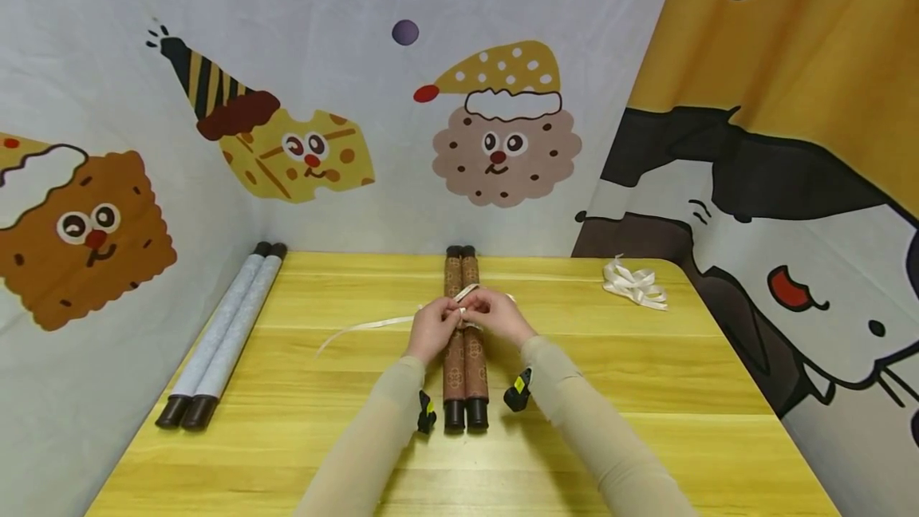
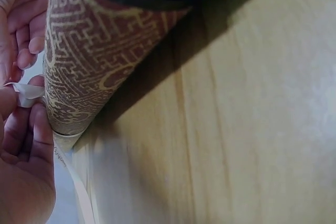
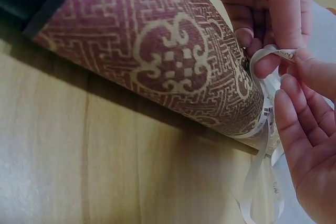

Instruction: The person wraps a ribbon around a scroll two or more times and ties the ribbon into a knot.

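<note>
A brown, gold-patterned scroll (image 1: 455,369), rolled from both ends into two side-by-side rolls with dark end knobs, lies lengthwise on the table in the head view. White ribbon (image 3: 257,169) circles its middle, with loops hanging at the side in the right wrist view. Over the scroll's middle, my left hand (image 1: 433,329) pinches the ribbon between thumb and fingertips. Close beside it, my right hand (image 1: 500,316) pinches another part of the ribbon, thumb against fingers. One ribbon tail (image 1: 369,325) trails left across the wood. Fingers partly hide the crossing of the ribbon.
To the left lies a second rolled scroll (image 1: 228,333), pale blue with dark knobs. A heap of white ribbon (image 1: 635,284) sits at the back right of the wooden table (image 1: 668,389). Cartoon-printed cloth (image 1: 345,222) hangs behind and along the sides.
</note>
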{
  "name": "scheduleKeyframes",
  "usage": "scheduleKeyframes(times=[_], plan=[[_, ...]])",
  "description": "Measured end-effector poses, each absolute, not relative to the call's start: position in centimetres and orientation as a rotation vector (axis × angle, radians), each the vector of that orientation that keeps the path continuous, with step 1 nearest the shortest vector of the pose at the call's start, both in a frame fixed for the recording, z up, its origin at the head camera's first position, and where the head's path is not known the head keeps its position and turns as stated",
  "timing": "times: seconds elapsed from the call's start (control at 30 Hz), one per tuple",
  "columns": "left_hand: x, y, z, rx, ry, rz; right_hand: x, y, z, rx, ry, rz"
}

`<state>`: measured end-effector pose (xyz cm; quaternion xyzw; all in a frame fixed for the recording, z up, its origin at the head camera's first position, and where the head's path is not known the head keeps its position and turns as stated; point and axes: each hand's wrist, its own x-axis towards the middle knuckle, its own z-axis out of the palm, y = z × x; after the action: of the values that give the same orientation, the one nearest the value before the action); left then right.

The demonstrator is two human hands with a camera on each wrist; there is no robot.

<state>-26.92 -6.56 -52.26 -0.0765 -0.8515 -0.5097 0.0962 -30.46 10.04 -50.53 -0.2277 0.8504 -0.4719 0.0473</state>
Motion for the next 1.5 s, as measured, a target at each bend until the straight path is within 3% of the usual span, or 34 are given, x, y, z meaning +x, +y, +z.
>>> scheduleKeyframes(times=[0.63, 1.03, 1.5], plan=[[-26.8, -6.8, -52.1, -0.204, -2.548, -1.562, -30.0, 10.3, -50.7, -0.603, 2.57, -1.559], [-28.1, -9.5, -50.1, -0.037, -2.416, -1.546, -30.2, 10.4, -50.9, -0.516, 2.485, -1.638], [-28.9, -11.4, -50.5, -0.104, -2.849, -1.04, -30.1, 9.7, -51.0, -0.532, 2.491, -1.64]])
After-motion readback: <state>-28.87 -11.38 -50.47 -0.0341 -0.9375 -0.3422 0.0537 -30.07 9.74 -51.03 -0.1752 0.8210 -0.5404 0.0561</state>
